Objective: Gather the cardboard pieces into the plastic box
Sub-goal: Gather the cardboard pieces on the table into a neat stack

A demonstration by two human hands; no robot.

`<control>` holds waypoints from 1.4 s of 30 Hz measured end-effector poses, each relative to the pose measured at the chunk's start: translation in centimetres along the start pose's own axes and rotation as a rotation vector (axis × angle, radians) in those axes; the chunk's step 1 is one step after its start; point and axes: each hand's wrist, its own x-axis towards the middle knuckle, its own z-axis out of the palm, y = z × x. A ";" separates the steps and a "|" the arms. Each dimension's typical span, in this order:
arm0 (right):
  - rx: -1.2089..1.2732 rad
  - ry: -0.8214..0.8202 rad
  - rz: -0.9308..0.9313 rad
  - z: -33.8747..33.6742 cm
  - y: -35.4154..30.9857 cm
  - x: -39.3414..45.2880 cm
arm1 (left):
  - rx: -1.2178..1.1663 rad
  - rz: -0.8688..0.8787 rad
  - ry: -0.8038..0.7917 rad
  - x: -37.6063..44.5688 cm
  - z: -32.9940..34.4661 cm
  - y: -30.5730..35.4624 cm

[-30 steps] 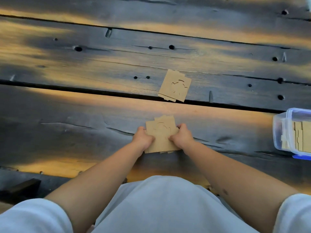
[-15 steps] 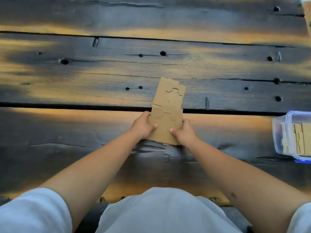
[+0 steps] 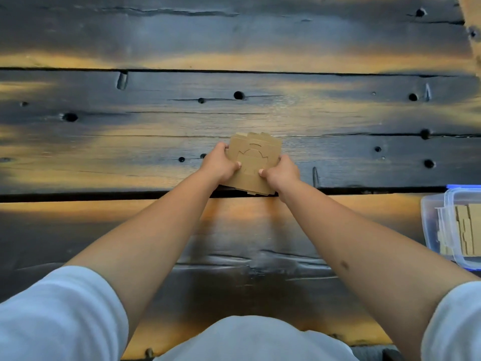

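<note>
Head view: stack of cardboard pieces (image 3: 253, 162) at centre of the wooden table (image 3: 338, 121), pinched at 9 o'clock by left hand (image 3: 220, 165) and at 3 o'clock by right hand (image 3: 281, 173), thumbs pressed on top. Plastic box (image 3: 453, 225) far off at 4 o'clock, already holding pieces. Risks, as judged: misaligned edges; lower pieces slipping out on lifting if squeeze slackens.

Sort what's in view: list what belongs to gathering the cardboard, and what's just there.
Part of the job:
- cardboard stack, held at its edges by the left hand and right hand
- plastic box, open, at the right edge
- cardboard pieces already inside it

Just there:
- dark wooden planks
</note>
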 end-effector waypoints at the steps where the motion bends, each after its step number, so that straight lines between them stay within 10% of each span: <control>1: -0.003 -0.005 0.003 -0.1 -0.2 0.2 | -0.017 -0.006 -0.006 0.2 0.1 0.1; 22: -0.165 0.042 -0.495 -3.5 9.2 -11.1 | -0.048 0.299 0.062 -13.7 3.2 -6.0; 42: -0.197 0.038 -0.475 -1.9 21.4 -19.2 | 0.044 0.308 0.020 -22.8 10.0 -13.8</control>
